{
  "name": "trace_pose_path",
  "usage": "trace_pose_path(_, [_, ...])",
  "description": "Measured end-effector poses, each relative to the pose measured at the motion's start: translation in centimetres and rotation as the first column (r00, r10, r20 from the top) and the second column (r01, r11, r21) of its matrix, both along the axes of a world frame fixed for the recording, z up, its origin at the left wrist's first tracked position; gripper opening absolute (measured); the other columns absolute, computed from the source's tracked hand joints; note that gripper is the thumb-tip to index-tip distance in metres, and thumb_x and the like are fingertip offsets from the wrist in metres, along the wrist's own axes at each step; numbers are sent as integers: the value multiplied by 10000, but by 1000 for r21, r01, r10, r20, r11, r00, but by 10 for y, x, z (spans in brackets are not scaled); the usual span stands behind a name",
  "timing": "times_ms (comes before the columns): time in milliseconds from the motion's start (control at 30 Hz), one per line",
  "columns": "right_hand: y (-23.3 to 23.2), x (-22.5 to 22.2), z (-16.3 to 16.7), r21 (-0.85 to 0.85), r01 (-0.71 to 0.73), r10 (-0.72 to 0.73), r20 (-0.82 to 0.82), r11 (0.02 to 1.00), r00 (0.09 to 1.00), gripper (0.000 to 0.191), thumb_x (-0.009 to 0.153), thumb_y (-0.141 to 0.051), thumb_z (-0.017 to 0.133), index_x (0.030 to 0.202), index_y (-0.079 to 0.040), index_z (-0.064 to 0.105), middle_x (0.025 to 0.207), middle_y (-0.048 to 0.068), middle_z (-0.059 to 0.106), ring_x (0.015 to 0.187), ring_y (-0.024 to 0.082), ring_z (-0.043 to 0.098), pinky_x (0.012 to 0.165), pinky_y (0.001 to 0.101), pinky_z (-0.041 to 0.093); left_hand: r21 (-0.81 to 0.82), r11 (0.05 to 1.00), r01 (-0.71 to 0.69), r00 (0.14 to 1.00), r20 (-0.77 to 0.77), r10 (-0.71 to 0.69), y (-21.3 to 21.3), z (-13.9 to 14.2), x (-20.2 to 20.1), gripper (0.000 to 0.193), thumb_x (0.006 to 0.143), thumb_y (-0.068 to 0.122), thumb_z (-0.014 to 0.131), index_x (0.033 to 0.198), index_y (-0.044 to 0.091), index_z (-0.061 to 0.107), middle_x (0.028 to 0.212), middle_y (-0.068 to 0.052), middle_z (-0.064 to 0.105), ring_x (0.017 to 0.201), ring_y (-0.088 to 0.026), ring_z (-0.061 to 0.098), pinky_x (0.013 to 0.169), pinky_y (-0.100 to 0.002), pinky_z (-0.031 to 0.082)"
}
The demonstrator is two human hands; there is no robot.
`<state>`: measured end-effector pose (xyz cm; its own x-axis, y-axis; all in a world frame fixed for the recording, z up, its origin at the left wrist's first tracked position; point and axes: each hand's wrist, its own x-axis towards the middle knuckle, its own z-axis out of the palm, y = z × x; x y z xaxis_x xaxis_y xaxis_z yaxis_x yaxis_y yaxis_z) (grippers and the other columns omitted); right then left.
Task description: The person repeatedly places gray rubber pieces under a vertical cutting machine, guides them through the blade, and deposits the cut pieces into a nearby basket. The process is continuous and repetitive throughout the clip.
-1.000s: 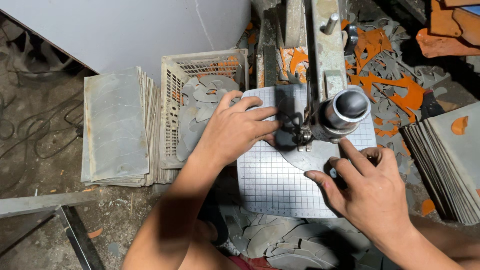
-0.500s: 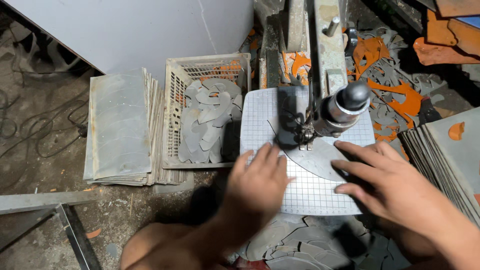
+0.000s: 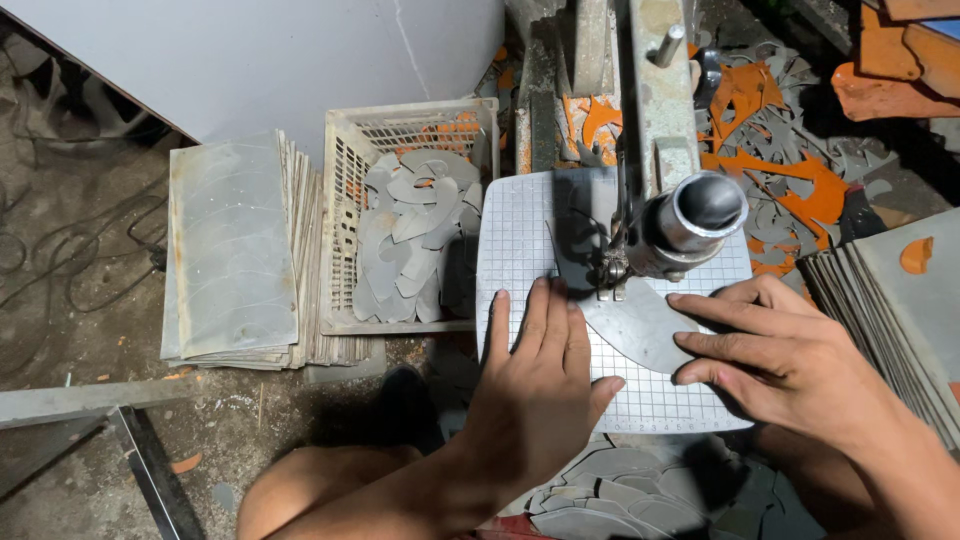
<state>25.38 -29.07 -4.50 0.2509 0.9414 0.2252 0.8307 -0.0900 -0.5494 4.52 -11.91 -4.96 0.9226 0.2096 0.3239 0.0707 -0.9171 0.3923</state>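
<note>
sheet (image 3: pixel 632 322) lies flat on grid table (image 3: pixel 520 220) under cutter (image 3: pixel 665 230); left hand (image 3: pixel 540 385) and right hand (image 3: pixel 785 355) press it, fingers flat, grasping nothing.

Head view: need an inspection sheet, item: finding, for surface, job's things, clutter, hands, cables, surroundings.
Surface: white gridded saw table, bare at its left edge.
Job's things: grey curved sheet piece lies flat on the table under the saw head.
Clutter: grey offcuts below the table; orange scraps behind it.
Hands: left hand flat on the table, fingertips at the piece's edge; right hand pressing the piece with its fingers. Neither grips anything.
Cables: dark loose wires on the floor at left.
Surroundings: crate of cut grey shapes, stack of grey sheets beside it, another stack at right.
</note>
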Motion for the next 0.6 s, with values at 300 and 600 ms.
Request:
trace_pose_path(300, [5, -22, -4, 129, -15, 12, 28, 992, 1000, 335, 667, -154, 824, 989, -69, 787, 1274, 97, 711, 953, 250, 651, 802, 337, 554, 24, 1000, -18, 1000, -3, 18, 10, -8, 8, 727, 968, 395, 646, 1335, -219, 518, 1418, -409, 502, 1435, -509, 421, 1173, -720, 228])
trace_pose_path(600, [13, -46, -5, 157, 52, -78, 164, 986, 983, 357, 660, -253, 864, 956, -70, 787, 1225, 123, 717, 893, 266, 627, 809, 402, 493, 104, 993, -64, 985, -152, 79, 15, -19, 24, 708, 1013, 399, 480, 1405, -188, 442, 1516, -373, 401, 1482, -482, 285, 1184, -690, 118])
